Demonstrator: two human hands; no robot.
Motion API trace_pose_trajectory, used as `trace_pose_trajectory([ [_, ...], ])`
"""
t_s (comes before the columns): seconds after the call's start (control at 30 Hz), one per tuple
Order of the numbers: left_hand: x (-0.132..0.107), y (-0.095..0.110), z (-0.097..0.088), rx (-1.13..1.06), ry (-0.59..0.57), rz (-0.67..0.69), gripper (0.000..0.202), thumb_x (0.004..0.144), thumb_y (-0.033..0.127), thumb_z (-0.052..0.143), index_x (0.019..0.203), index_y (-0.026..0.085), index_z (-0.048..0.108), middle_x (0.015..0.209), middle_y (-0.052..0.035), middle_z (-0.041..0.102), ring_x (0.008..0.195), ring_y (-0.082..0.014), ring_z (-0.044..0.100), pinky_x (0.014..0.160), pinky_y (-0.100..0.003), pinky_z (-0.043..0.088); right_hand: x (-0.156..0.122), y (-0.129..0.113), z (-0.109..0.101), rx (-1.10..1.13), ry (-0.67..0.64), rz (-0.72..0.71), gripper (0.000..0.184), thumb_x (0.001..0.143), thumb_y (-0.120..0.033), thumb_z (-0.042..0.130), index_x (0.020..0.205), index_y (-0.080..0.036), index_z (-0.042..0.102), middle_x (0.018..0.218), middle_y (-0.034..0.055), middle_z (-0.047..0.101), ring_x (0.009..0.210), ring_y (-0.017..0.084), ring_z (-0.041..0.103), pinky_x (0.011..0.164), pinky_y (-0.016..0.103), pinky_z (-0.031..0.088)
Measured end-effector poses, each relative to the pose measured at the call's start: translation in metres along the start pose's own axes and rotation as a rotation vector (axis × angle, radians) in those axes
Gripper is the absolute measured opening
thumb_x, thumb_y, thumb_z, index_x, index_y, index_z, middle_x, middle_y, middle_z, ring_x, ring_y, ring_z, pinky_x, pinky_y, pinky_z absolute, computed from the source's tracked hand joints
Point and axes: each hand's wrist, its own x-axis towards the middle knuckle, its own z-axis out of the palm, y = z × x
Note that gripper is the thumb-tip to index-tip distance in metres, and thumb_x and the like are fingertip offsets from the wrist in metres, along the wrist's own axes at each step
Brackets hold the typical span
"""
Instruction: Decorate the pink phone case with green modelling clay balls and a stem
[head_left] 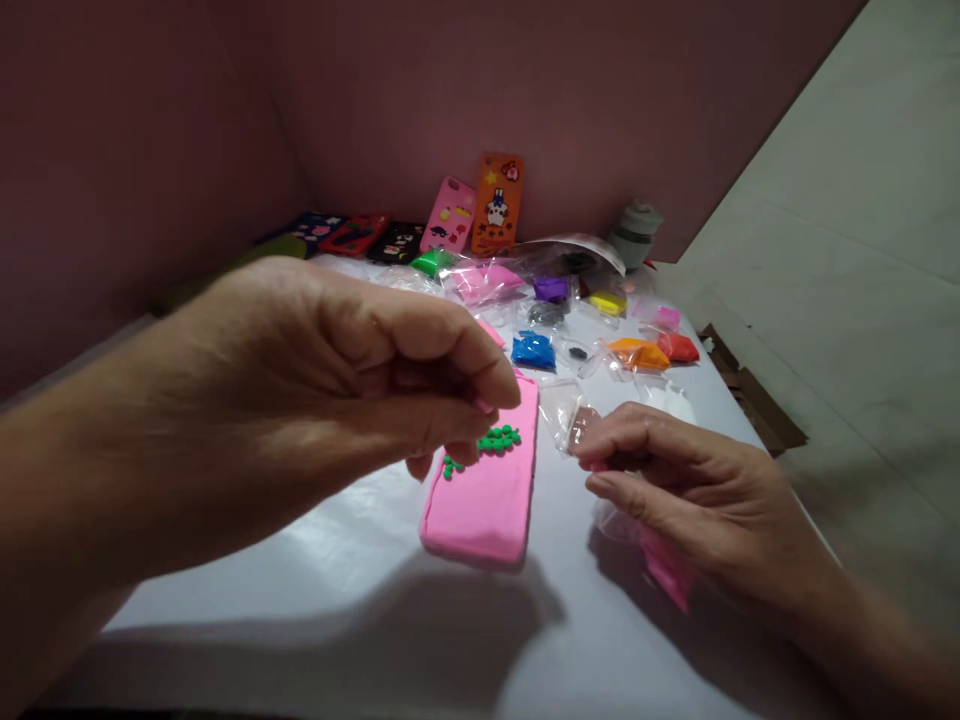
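My left hand (352,370) is closed in a pinch above the table, with a small bit of pink clay (484,405) between thumb and forefinger. Below it lies a pink clay-covered phone case (476,515), partly hidden by the hand. Small green clay pieces (501,439) form a band across its surface. To the right of the case, my right hand (682,490) is closed too, thumb and fingertips together; what they hold is too small to make out. Under that hand is a bright pink clay packet (666,570), partly covered.
Clear bags of coloured clay lie behind the case, among them blue (533,350), orange (639,353), red (679,347) and purple (551,289). Decorated phone cases, including an orange one (498,225), stand or lie by the wall near a grey bottle (636,235). Cardboard (757,405) sits beyond the table's right edge.
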Motion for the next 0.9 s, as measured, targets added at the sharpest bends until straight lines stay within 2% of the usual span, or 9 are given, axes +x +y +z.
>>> trace_pose_trajectory([
  [0.07, 0.007, 0.004, 0.011, 0.329, -0.076, 0.156, 0.012, 0.087, 0.015, 0.069, 0.083, 0.011, 0.080, 0.068, 0.0033, 0.074, 0.061, -0.0092, 0.068, 0.053, -0.009, 0.045, 0.002, 0.000, 0.000, 0.069, -0.004, 0.067, 0.010, 0.086, -0.012, 0.073, 0.091, -0.020, 0.075, 0.085, 0.0018, 0.075, 0.080, 0.016, 0.071, 0.072, 0.026, 0.059],
  [0.13, 0.012, 0.001, 0.014, 0.485, -0.108, 0.225, 0.015, 0.085, 0.026, 0.077, 0.077, 0.013, 0.078, 0.059, 0.0040, 0.070, 0.051, -0.0075, 0.062, 0.048, -0.008, 0.043, 0.004, 0.000, 0.001, 0.168, -0.024, 0.151, 0.011, 0.084, -0.011, 0.074, 0.091, -0.019, 0.075, 0.084, 0.0019, 0.074, 0.077, 0.015, 0.069, 0.068, 0.025, 0.058],
  [0.2, 0.017, -0.007, 0.012, 0.500, -0.120, 0.226, 0.023, 0.088, 0.031, 0.075, 0.072, 0.015, 0.076, 0.052, 0.0039, 0.065, 0.045, -0.0063, 0.056, 0.044, -0.007, 0.040, 0.006, 0.001, 0.002, 0.282, -0.046, 0.240, 0.010, 0.083, -0.012, 0.074, 0.091, -0.018, 0.075, 0.084, 0.0014, 0.072, 0.071, 0.012, 0.065, 0.061, 0.023, 0.055],
  [0.33, 0.026, -0.025, 0.007, 0.337, -0.197, 0.135, 0.028, 0.091, 0.032, 0.072, 0.068, 0.017, 0.078, 0.052, -0.0010, 0.066, 0.047, -0.0093, 0.057, 0.046, -0.011, 0.044, 0.007, 0.001, 0.004, 0.382, -0.055, 0.344, 0.009, 0.088, -0.018, 0.074, 0.096, -0.018, 0.077, 0.085, 0.0016, 0.071, 0.064, 0.010, 0.061, 0.057, 0.022, 0.054],
  [0.47, 0.030, -0.032, 0.008, 0.001, -0.295, -0.074, 0.013, 0.088, 0.026, 0.077, 0.080, 0.019, 0.083, 0.058, -0.0042, 0.073, 0.049, -0.0139, 0.064, 0.052, -0.018, 0.053, 0.007, -0.001, 0.004, 0.341, -0.042, 0.334, 0.008, 0.090, -0.021, 0.073, 0.095, -0.018, 0.079, 0.084, 0.0020, 0.071, 0.062, 0.010, 0.061, 0.057, 0.023, 0.055],
  [0.57, 0.031, -0.033, 0.008, -0.196, -0.344, -0.175, 0.006, 0.085, 0.023, 0.082, 0.082, 0.018, 0.084, 0.061, -0.0067, 0.076, 0.050, -0.0149, 0.067, 0.055, -0.020, 0.055, 0.006, 0.000, 0.005, 0.318, -0.030, 0.354, 0.007, 0.090, -0.023, 0.075, 0.094, -0.018, 0.079, 0.080, 0.0019, 0.070, 0.061, 0.011, 0.060, 0.056, 0.023, 0.055],
  [0.77, 0.033, -0.035, 0.006, -0.288, -0.382, -0.244, 0.001, 0.083, 0.017, 0.083, 0.081, 0.017, 0.084, 0.067, -0.0077, 0.079, 0.048, -0.0130, 0.069, 0.052, -0.017, 0.055, 0.005, 0.002, 0.005, 0.278, -0.019, 0.333, 0.006, 0.090, -0.025, 0.076, 0.092, -0.019, 0.078, 0.079, 0.0022, 0.071, 0.061, 0.012, 0.058, 0.055, 0.023, 0.053],
  [0.9, 0.033, -0.040, 0.003, -0.271, -0.366, -0.275, 0.010, 0.081, 0.025, 0.087, 0.081, 0.016, 0.082, 0.064, -0.0077, 0.077, 0.047, -0.0131, 0.067, 0.049, -0.018, 0.057, 0.007, 0.003, 0.003, 0.232, -0.022, 0.272, 0.005, 0.091, -0.020, 0.074, 0.092, -0.019, 0.079, 0.081, 0.0019, 0.072, 0.062, 0.011, 0.059, 0.058, 0.022, 0.053],
])
